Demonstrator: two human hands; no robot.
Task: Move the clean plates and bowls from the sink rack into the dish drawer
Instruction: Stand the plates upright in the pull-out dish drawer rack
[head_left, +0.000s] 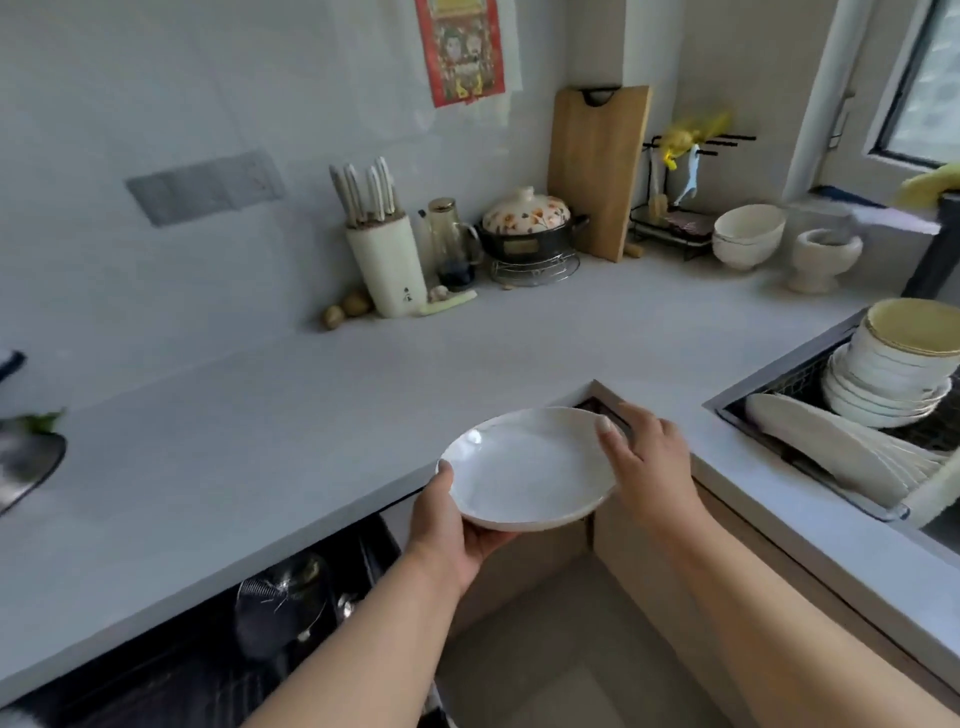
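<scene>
Both my hands grip one white plate (530, 467) over the counter corner: left hand (447, 525) beneath its rim, right hand (644, 457) pinching the far edge. Stacked bowls (893, 364) and plates fill the sink rack (779, 384).

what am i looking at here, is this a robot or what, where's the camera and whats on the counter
No robot: these are a person's two bare arms, filmed by one wide-angle camera worn on the head, looking forward and down. That is why the arms reach in from the bottom and the lines bend.

The left hand grips a white plate from below at its near rim; the right hand holds its far right edge, thumb on the rim. The plate is in the air above the counter's inner corner.

At right, a sink rack holds a stack of bowls and leaning plates. Below the counter at left a dark drawer stands open.

Along the wall: a knife block, a flowered pot, a cutting board, two more bowls.
</scene>
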